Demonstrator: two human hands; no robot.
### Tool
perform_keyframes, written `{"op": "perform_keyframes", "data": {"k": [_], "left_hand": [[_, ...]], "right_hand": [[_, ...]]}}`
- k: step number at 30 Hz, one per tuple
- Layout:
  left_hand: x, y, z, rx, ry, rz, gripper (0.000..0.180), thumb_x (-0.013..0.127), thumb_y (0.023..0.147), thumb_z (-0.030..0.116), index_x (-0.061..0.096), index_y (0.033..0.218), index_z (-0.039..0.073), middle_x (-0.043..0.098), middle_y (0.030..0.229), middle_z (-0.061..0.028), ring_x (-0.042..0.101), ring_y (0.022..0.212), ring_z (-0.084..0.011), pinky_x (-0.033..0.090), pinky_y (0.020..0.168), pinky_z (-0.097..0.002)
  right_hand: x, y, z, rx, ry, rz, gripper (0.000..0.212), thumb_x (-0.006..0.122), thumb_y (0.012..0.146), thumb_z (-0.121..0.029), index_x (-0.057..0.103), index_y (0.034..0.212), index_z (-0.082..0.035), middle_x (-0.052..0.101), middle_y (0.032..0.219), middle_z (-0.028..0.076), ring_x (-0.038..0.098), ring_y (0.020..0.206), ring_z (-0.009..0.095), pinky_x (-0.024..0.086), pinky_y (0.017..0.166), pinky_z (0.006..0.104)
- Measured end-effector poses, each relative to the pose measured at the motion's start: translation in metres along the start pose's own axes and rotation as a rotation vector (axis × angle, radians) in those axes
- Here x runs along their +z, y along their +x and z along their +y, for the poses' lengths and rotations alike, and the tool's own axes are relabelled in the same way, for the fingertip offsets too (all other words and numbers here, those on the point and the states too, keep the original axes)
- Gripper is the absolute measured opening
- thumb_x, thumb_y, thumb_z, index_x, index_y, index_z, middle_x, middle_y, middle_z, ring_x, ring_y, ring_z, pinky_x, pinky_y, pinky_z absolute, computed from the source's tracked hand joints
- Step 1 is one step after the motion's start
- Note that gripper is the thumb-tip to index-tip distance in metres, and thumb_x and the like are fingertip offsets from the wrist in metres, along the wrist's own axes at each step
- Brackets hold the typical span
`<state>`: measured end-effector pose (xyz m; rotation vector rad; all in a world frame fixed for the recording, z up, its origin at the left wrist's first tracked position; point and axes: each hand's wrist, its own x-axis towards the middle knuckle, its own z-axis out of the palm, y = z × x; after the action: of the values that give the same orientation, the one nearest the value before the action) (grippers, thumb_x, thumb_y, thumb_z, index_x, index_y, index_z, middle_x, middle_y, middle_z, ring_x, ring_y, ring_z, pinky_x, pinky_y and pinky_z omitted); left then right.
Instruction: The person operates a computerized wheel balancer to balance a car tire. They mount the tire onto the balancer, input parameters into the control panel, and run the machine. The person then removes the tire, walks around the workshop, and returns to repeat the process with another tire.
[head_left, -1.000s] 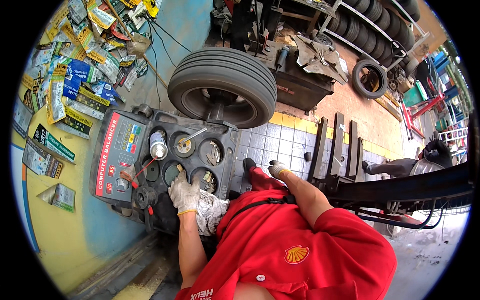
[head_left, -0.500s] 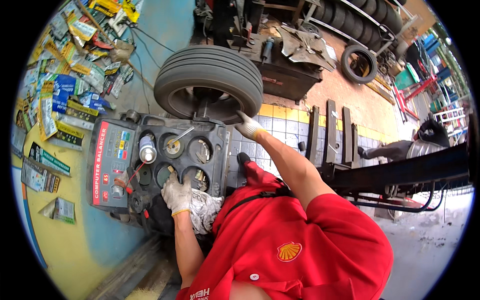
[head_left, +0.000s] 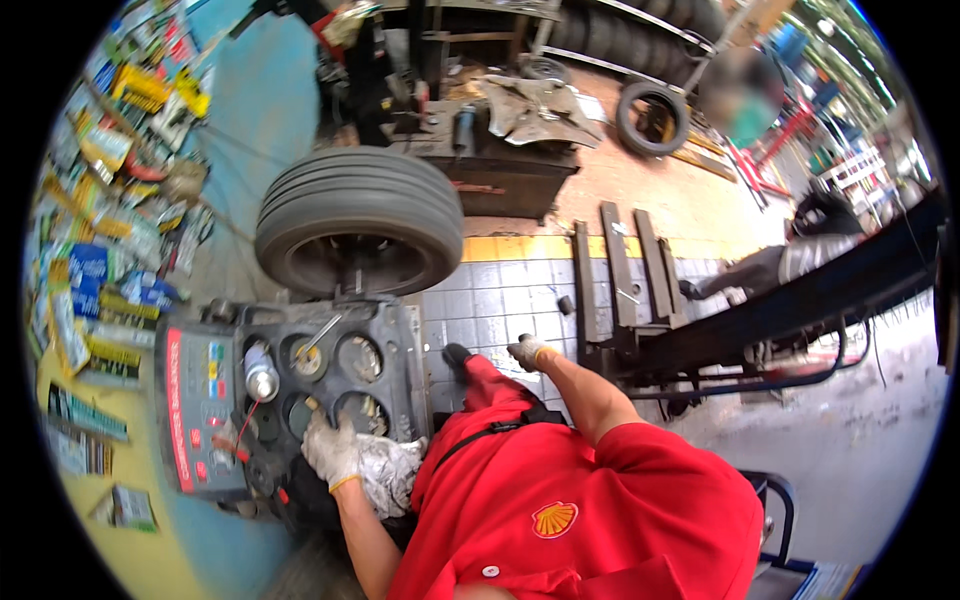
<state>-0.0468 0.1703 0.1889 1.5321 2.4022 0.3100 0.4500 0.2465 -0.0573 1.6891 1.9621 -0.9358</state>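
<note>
A car wheel with a black tyre (head_left: 360, 190) is mounted on the shaft of the wheel balancer, beyond the machine's grey top tray (head_left: 412, 350). My left hand (head_left: 332, 450), in a whitish work glove, rests at the tray's near edge. Its fingers are apart and reach the round compartments, beside a crumpled pale cloth (head_left: 392, 470). Small metal pieces lie in the compartments. My gloved right hand (head_left: 528, 352) hangs over the tiled floor, away from the tyre, fingers loosely apart and nothing seen in it. A spray can (head_left: 261, 374) with a thin red straw stands in the tray.
The balancer's red-edged control panel (head_left: 205, 410) is at the left. Torn packets (head_left: 85, 275) cover the wall there. Dark metal beams (head_left: 617, 265) lie on the floor to the right. A loose tyre (head_left: 651, 118) lies further back; a crouching person (head_left: 815, 255) is at the far right.
My right hand has come off the tyre and drawn back toward my body. My left hand stays at the tray. The whole view has shifted, so the machine sits lower and further left.
</note>
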Motion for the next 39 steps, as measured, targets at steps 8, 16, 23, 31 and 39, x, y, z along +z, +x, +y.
{"op": "perform_keyframes", "data": {"k": [8, 16, 23, 31, 39], "left_hand": [[-0.002, -0.006, 0.006, 0.021, -0.029, -0.009, 0.07, 0.064, 0.094, 0.045, 0.063, 0.14, -0.008, 0.068, 0.135, -0.0318, 0.065, 0.125, -0.0463, 0.049, 0.108, -0.0503], [0.004, -0.004, -0.008, -0.01, 0.023, 0.029, 0.065, 0.058, 0.099, 0.052, 0.069, 0.132, -0.002, 0.07, 0.129, -0.029, 0.066, 0.119, -0.0484, 0.05, 0.101, -0.0524], [0.012, 0.0, 0.011, -0.077, 0.053, 0.028, 0.066, 0.053, 0.103, 0.056, 0.071, 0.127, -0.003, 0.073, 0.12, -0.0284, 0.067, 0.112, -0.049, 0.05, 0.095, -0.0531], [0.007, -0.004, 0.019, -0.139, 0.055, 0.025, 0.072, 0.052, 0.103, 0.062, 0.07, 0.133, -0.001, 0.073, 0.126, -0.0256, 0.066, 0.117, -0.0465, 0.05, 0.099, -0.05], [0.006, -0.008, 0.02, -0.097, 0.056, 0.049, 0.062, 0.063, 0.098, 0.063, 0.074, 0.134, 0.014, 0.075, 0.13, -0.014, 0.07, 0.117, -0.0381, 0.055, 0.098, -0.0446]], "right_hand": [[0.07, -0.089, 0.027, 0.701, 0.699, 0.251, 0.064, 0.06, 0.095, -0.042, 0.063, 0.137, 0.006, 0.067, 0.135, 0.033, 0.066, 0.129, 0.044, 0.053, 0.107, 0.048], [0.042, -0.09, 0.007, 0.553, 0.77, 0.167, 0.067, 0.058, 0.097, -0.045, 0.056, 0.148, -0.002, 0.058, 0.149, 0.032, 0.056, 0.141, 0.044, 0.043, 0.119, 0.0453], [0.049, -0.099, 0.056, 0.495, 0.838, 0.241, 0.081, 0.06, 0.094, -0.045, 0.045, 0.158, 0.003, 0.066, 0.137, 0.031, 0.066, 0.128, 0.043, 0.05, 0.11, 0.0474], [0.061, -0.113, 0.101, 0.651, 0.917, 0.257, 0.073, 0.057, 0.096, -0.054, 0.059, 0.145, 0.0, 0.057, 0.149, 0.033, 0.058, 0.138, 0.044, 0.046, 0.114, 0.0464], [0.074, -0.151, 0.128, 0.667, 0.94, 0.173, 0.083, 0.057, 0.094, -0.048, 0.045, 0.159, 0.002, 0.049, 0.159, 0.031, 0.048, 0.149, 0.041, 0.04, 0.121, 0.0412]]}}
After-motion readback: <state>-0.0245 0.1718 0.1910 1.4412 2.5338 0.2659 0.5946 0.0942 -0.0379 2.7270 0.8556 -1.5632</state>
